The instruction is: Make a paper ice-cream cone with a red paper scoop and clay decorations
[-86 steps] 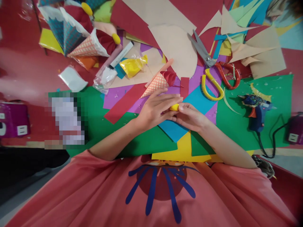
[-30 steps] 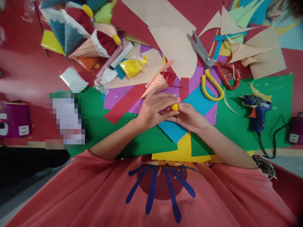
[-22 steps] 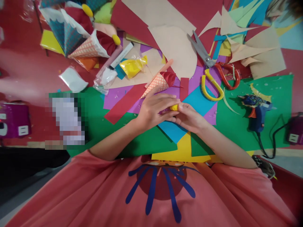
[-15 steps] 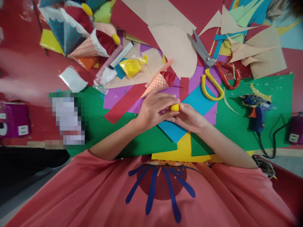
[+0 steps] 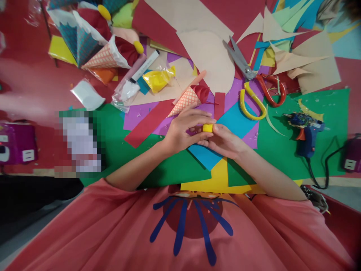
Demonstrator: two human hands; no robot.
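A small lump of yellow clay (image 5: 208, 128) is pinched between both hands, its sides looking squared. My left hand (image 5: 182, 130) has its fingers closed on the lump from the left. From the right, the thumb of my right hand (image 5: 225, 141) presses against it, with the other fingers partly hidden below. Just beyond my left hand lies a small checked paper cone (image 5: 186, 101) with dark red folds at its wide end. A red paper strip (image 5: 219, 106) and a blue sheet (image 5: 239, 120) lie close to my right hand.
Scissors (image 5: 246, 71) lie open at the upper right. A glue gun (image 5: 307, 139) with a cord rests on the green sheet (image 5: 335, 109). Larger cones (image 5: 97, 56), a marker (image 5: 145, 66) and a yellow clay packet (image 5: 159, 79) lie at the upper left, among paper scraps.
The yellow lump looks squarer than before, with a flatter face, and has shifted very slightly left. Both hands stay in nearly the same place.
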